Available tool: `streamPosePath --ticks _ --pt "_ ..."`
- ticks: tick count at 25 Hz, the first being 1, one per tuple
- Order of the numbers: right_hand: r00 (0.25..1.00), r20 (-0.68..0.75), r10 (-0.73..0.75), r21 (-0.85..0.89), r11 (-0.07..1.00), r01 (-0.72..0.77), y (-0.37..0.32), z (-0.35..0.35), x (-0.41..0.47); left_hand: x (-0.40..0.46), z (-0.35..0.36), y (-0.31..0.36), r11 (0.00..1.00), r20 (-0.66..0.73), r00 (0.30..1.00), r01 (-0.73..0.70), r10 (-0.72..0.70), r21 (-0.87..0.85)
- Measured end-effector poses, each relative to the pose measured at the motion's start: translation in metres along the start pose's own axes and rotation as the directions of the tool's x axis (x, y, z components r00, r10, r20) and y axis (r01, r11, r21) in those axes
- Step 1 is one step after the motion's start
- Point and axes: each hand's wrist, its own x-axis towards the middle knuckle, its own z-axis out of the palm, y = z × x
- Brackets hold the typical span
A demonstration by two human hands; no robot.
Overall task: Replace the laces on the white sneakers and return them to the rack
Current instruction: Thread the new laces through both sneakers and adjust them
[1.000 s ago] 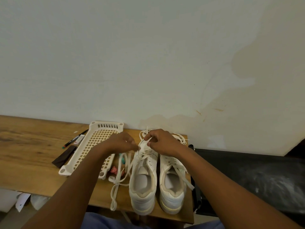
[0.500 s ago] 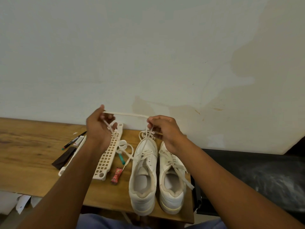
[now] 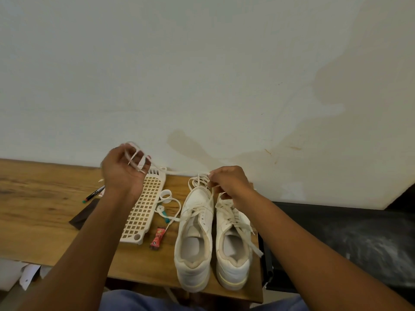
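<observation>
Two sneakers: left sneaker [image 3: 195, 239], right sneaker [image 3: 233, 243], side by side on tabletop [image 3: 40, 212], toes toward the wall.
Lace [image 3: 179, 171]: pulled taut, long axis left-right, runs from left hand to right hand above the toes.
Left hand [image 3: 122, 170]: raised up-left of the shoes, fingers curled round wound lace.
Right hand [image 3: 226, 181]: nearer hand, pinching lace at the left sneaker's toe end.
Loose lace [image 3: 167, 202]: one, coiled on tabletop between rack and left sneaker.
Rack [image 3: 146, 209]: one, white grid, lying flat left of the shoes.
Other: one marker [image 3: 93, 194], one red packet [image 3: 158, 239].
Judgement: unlacing in progress; next pull goes leftward.
</observation>
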Motion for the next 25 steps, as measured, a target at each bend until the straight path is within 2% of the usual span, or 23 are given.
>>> streamPosePath --ticks 1,3,5,7,8,11,15,19,22,25 --pt "0.997 0.026 -0.068 -0.101 0.992 0.07 0.002 0.004 -0.001 -0.001 0.003 -0.003 0.97 0.042 0.999 -0.035 0.025 0.242" --pt "0.967 0.073 -0.245 -0.262 0.931 0.256 0.001 0.011 -0.004 -0.007 0.01 -0.012 0.752 0.204 0.978 -0.106 -0.039 0.651" --pt "0.915 0.21 -0.346 -0.179 0.906 0.384 -0.004 0.018 -0.007 -0.016 0.015 -0.023 0.565 0.356 0.912 -0.185 -0.207 0.804" --pt "0.869 0.303 -0.391 -0.087 0.897 0.434 -0.006 0.023 -0.009 -0.02 0.018 -0.028 0.492 0.412 0.869 -0.242 -0.273 0.836" --pt "0.861 0.298 -0.411 -0.094 0.885 0.455 -0.005 0.024 -0.008 -0.019 0.017 -0.029 0.48 0.413 0.868 -0.248 -0.275 0.841" --pt "0.895 0.207 -0.395 -0.085 0.904 0.419 -0.004 0.021 -0.005 -0.015 0.012 -0.025 0.52 0.369 0.885 -0.181 -0.283 0.835" --pt "0.944 0.115 -0.31 0.018 0.951 0.31 -0.004 0.012 -0.001 -0.014 0.009 -0.017 0.67 0.261 0.933 -0.029 -0.248 0.742" --pt "0.941 0.197 -0.275 0.0 0.96 0.281 -0.001 0.01 -0.001 -0.018 0.018 -0.012 0.9 0.225 0.946 0.123 -0.233 0.418" --pt "0.924 0.284 -0.254 -0.049 0.959 0.279 0.0 0.01 -0.002 -0.023 0.02 -0.011 0.939 0.31 0.912 0.177 -0.269 0.296" --pt "0.92 0.293 -0.26 -0.137 0.941 0.309 0.0 0.014 -0.004 -0.023 0.02 -0.012 0.942 0.337 0.905 0.159 -0.259 0.296"
